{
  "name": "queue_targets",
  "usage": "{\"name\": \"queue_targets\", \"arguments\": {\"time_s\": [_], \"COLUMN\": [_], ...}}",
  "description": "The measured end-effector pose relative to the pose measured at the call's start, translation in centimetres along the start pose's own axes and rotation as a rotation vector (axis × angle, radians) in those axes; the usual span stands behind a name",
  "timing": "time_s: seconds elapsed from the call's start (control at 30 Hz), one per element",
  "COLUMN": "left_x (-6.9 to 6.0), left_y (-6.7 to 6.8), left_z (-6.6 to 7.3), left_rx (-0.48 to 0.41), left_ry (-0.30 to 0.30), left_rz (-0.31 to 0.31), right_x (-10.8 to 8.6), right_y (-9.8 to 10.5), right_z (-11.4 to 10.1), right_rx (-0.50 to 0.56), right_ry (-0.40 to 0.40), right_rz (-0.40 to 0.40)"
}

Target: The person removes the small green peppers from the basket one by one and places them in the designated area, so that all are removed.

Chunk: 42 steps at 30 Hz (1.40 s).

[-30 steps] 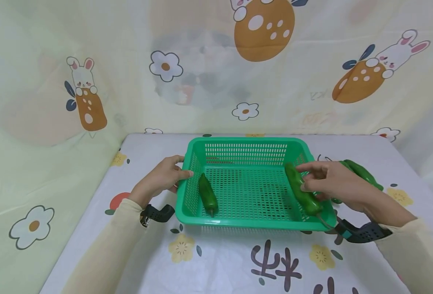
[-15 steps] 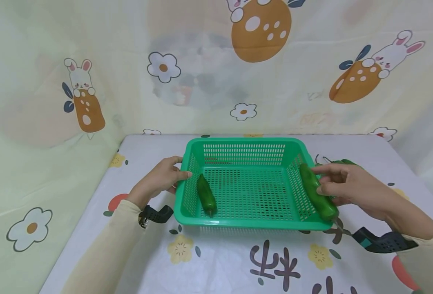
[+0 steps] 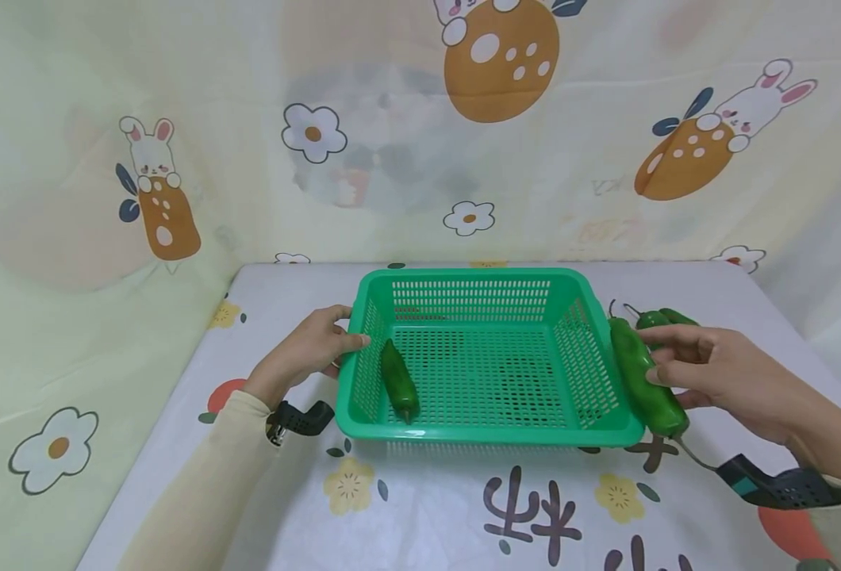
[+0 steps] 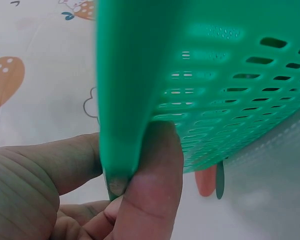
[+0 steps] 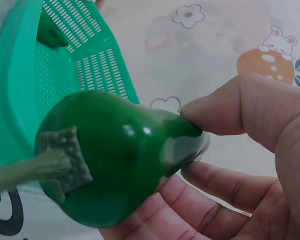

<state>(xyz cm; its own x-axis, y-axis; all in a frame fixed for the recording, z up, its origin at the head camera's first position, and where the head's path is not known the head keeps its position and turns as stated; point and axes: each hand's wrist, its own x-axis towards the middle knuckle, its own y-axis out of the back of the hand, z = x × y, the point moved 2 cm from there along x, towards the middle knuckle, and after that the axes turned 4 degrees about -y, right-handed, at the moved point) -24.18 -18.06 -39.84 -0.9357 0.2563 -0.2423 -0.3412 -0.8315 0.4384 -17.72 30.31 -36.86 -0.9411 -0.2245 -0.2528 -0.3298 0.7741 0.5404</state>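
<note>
A green plastic basket (image 3: pixel 492 434) stands on the table with one green pepper (image 3: pixel 399 381) lying at its left inside. My left hand (image 3: pixel 311 349) grips the basket's left rim, the thumb over it; the left wrist view shows the rim (image 4: pixel 127 100) pinched between thumb and fingers. My right hand (image 3: pixel 727 377) holds a large green pepper (image 3: pixel 645 381) by its side, just outside the basket's right wall. In the right wrist view the pepper (image 5: pixel 105 155) hangs between thumb and fingers, stem end toward the camera.
More green peppers (image 3: pixel 670 317) lie on the table behind my right hand, right of the basket, partly hidden by it. The table has a printed white cloth (image 3: pixel 428 507), and a patterned curtain (image 3: pixel 392 198) hangs behind it.
My right hand has carried its pepper rightward, from over the basket's right side to just beyond the right rim. The left hand keeps its grip on the basket.
</note>
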Motion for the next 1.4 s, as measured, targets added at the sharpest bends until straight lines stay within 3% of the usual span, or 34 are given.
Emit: {"name": "queue_targets", "arguments": {"time_s": [0.3,0.9,1.4], "left_x": [-0.2,-0.3,-0.1], "left_y": [0.1,0.2,-0.1], "left_z": [0.0,-0.4,0.0], "left_rx": [0.004,-0.008,0.024], "left_ry": [-0.005,0.002,-0.01], "left_rz": [0.001,-0.001,-0.006], "right_x": [-1.0,-2.1,-2.5], "right_y": [0.5,-0.8,-1.3], "right_z": [2.2,7.0,9.6], "right_rx": [-0.025,0.141,0.149], "right_ry": [-0.079,-0.184,-0.289], "right_rz": [0.038,0.011,-0.007]}}
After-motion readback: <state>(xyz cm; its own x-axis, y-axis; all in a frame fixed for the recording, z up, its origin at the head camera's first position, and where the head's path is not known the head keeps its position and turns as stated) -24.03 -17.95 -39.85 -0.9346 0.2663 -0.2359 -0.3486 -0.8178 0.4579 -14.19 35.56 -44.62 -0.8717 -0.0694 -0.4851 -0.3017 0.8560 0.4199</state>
